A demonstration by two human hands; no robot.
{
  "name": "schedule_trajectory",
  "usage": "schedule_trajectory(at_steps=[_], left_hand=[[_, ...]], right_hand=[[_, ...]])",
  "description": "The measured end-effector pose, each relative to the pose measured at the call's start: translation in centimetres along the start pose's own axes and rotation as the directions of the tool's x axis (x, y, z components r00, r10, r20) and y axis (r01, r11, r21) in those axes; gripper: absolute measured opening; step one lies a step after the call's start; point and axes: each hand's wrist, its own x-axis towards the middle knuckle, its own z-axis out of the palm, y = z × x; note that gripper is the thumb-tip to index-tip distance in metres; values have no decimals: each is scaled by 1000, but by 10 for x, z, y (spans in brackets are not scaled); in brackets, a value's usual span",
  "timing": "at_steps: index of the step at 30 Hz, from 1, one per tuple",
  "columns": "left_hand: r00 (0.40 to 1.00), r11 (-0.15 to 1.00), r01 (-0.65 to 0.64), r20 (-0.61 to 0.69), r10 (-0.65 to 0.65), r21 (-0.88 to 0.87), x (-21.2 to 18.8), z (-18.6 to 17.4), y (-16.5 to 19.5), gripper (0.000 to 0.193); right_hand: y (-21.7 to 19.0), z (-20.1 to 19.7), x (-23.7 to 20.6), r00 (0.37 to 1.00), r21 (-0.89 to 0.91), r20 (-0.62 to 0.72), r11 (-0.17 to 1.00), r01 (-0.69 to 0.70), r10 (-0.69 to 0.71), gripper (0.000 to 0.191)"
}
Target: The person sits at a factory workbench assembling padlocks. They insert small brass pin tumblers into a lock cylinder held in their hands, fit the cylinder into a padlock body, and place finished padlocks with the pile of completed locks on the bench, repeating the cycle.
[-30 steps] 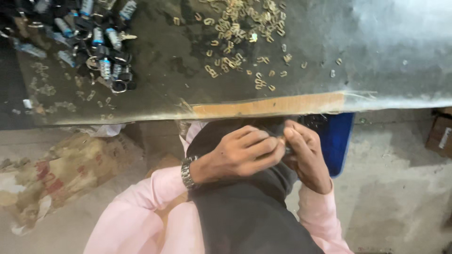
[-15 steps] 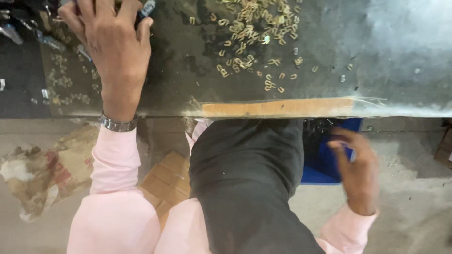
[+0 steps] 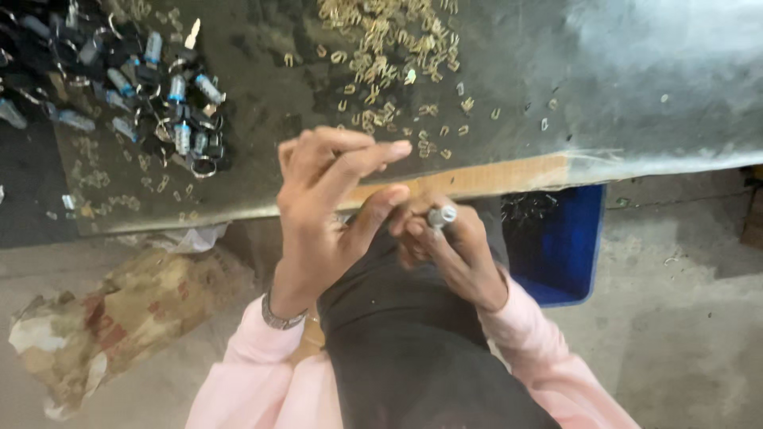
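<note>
Two hands meet in front of us, just below the near edge of the worktop (image 3: pixel 652 71), above a dark apron on our lap. Our right hand (image 3: pixel 445 246) is curled around a small silvery cylinder (image 3: pixel 442 215), gripping it with the rounded end poking up between thumb and fingers. Our left hand (image 3: pixel 330 202) is raised beside it, fingers loosely bent and spread, grasping nothing that we can see; its thumb reaches toward the right hand and appears to touch it. A metal wristband (image 3: pixel 280 316) sits on the left wrist, and both arms wear pale pink sleeves.

On the worktop, toward the far left corner, lies a heap of dark and silvery cylinders mixed with metal rings (image 3: pixel 159 87). Along the far edge near the middle, many small brass-coloured pieces (image 3: pixel 381 56) are scattered. Below the near edge, a blue bin (image 3: pixel 568 246) stands on the floor to our right, and a crumpled brown sack (image 3: pixel 103 326) lies to our left.
</note>
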Motion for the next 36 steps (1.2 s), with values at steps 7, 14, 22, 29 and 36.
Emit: schedule_trajectory(at_steps=[7, 14, 22, 29, 36], left_hand=[[986, 982, -59, 166, 29, 181, -22, 54, -37, 38], [953, 959, -178, 283, 113, 218, -29, 81, -50, 61], [950, 942, -212, 281, 136, 261, -41, 91, -49, 55], [979, 968, -191, 107, 175, 164, -62, 89, -46, 22], [993, 956, 115, 36, -109, -270, -70, 85, -33, 17]], right_hand=[[42, -39, -29, 972, 153, -204, 985, -85, 116, 24], [49, -51, -44, 965, 38, -252, 997, -69, 77, 35], [41, -53, -49, 953, -48, -294, 994, -93, 75, 31], [40, -52, -51, 957, -170, -289, 985, -37, -14, 26], [37, -42, -54, 915, -432, -403, 887, -161, -31, 23]])
